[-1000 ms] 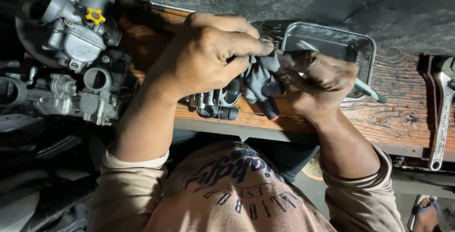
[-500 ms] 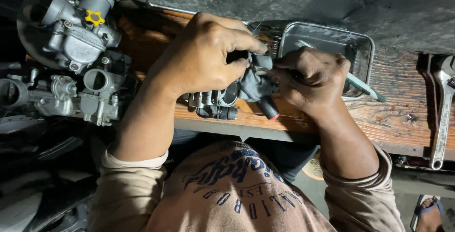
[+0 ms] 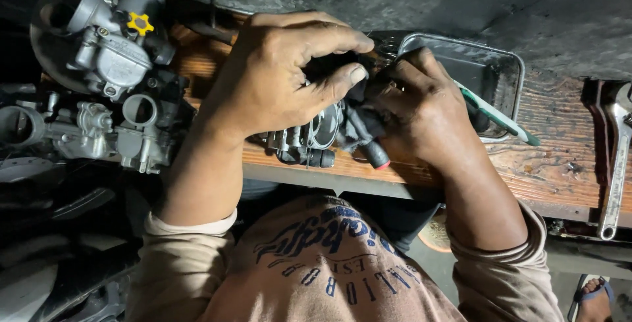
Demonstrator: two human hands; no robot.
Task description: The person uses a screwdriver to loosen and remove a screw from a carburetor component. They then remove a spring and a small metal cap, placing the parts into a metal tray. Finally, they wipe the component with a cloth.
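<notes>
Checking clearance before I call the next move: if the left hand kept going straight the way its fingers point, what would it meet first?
The left hand points rightward across the carburetor it grips. Straight on, its fingertips would meet the right hand first, almost touching already. The metal tray lies beyond; depth is unclear.

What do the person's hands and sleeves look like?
Both hands are bare, no gloves. The left hand and right hand look smudged with dark grime. Beige long sleeves are pushed back up the forearms, with a paler cuff edge on the left.
</notes>
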